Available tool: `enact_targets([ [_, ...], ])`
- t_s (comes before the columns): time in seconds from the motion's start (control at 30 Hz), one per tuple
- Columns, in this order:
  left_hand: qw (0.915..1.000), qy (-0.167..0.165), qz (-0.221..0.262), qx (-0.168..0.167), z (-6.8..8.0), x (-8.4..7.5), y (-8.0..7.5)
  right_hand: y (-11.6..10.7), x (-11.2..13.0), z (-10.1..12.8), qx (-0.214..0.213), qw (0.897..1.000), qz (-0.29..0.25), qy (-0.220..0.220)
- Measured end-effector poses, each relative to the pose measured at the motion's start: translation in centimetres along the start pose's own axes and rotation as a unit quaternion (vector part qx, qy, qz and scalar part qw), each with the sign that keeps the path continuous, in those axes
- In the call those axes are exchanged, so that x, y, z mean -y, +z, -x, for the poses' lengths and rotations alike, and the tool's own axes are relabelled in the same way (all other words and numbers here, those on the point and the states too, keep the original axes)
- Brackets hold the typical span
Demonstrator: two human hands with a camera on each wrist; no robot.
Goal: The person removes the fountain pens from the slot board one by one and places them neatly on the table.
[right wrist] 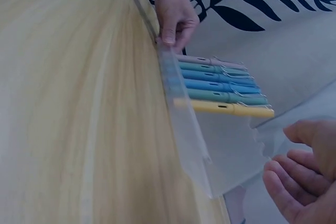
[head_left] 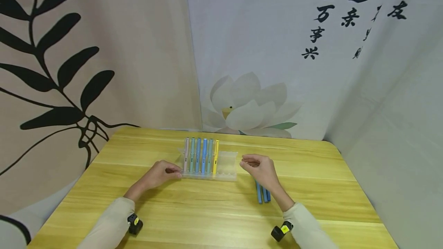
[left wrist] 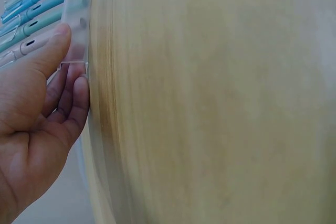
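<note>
A clear plastic pen stand sits toward the back of the table, tilted back. Several pens lean side by side in its left part, from a pale pink pen through green and blue ones to a yellow pen. My left hand pinches the stand's front left corner, thumb on top and fingers beneath in the left wrist view. By the right side of the stand hovers my right hand. Its thumb and bent fingers are apart in the right wrist view, with nothing between them.
Several loose blue pens lie on the wooden table, partly hidden under my right hand and wrist. Behind the table's back edge hangs a printed cloth with leaves, a lotus and dark writing.
</note>
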State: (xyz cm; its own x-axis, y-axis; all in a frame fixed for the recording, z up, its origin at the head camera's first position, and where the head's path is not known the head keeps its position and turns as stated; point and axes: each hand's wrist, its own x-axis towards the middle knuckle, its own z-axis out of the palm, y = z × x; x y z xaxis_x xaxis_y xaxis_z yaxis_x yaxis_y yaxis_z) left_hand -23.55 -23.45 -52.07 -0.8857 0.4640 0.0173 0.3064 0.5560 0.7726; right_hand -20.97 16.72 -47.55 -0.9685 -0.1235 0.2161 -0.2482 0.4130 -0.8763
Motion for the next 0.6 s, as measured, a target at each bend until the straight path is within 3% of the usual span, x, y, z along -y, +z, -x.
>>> enact_targets([
  [0.6, 1.0, 0.004, 0.007, 0.001, 0.1, 0.0, 0.0, 5.1, 0.2, -1.5, 0.04, 0.999, 0.012, -0.025],
])
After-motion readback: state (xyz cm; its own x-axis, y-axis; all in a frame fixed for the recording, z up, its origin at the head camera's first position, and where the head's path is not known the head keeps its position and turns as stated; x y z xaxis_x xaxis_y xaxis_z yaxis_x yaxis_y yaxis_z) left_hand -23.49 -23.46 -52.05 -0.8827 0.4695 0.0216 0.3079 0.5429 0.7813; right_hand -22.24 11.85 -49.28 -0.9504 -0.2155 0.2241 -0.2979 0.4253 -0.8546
